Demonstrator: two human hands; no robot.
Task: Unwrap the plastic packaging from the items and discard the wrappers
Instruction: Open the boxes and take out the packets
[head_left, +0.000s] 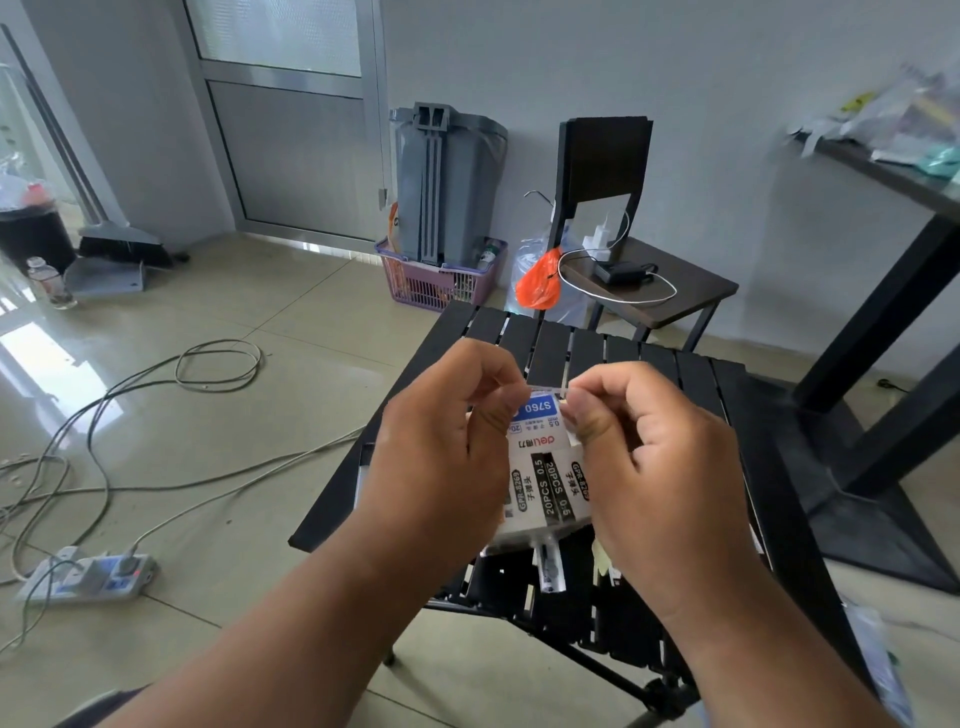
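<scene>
Both hands pinch the top edge of the refill packet (545, 467), the left hand (447, 457) and right hand (660, 467) close together, above the black slatted bench (675, 374). A sudden tear could spill refills through the slats.

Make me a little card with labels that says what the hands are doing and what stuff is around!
left hand: left hand pinches the top edge of the plastic wrapper
right hand: right hand pinches the same edge from the other side
held item: white packet of pen refills, printed "20PCS 0.5", held above the table
table: black slatted table under the hands
behind: dark chair with a white cable on its seat
floor: power strip, grey bin in a purple basket
</scene>
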